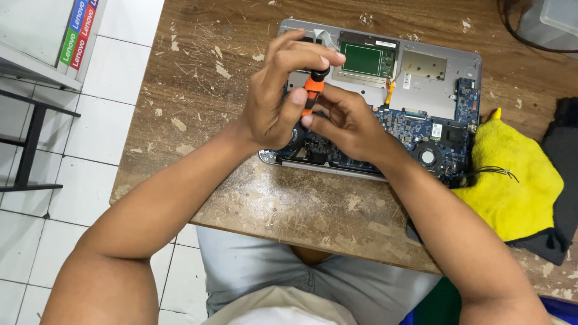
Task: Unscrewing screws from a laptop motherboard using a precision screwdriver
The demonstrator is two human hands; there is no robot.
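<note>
An opened laptop point(421, 78) lies on the worn wooden table point(301, 204), its blue circuit board and round fan exposed. My left hand point(280, 99) wraps around the top of an orange and black screwdriver point(313, 90), thumb and fingers closed on the handle. My right hand point(349, 123) pinches the lower part of the same screwdriver from the right, over the board's left side. The screwdriver's tip is hidden behind my fingers.
A yellow cloth point(512, 180) lies at the laptop's right on a dark cloth point(563, 174). A clear plastic container point(551, 24) sits at the far right corner. White floor tiles point(90, 138) and a dark metal frame point(30, 144) are at the left.
</note>
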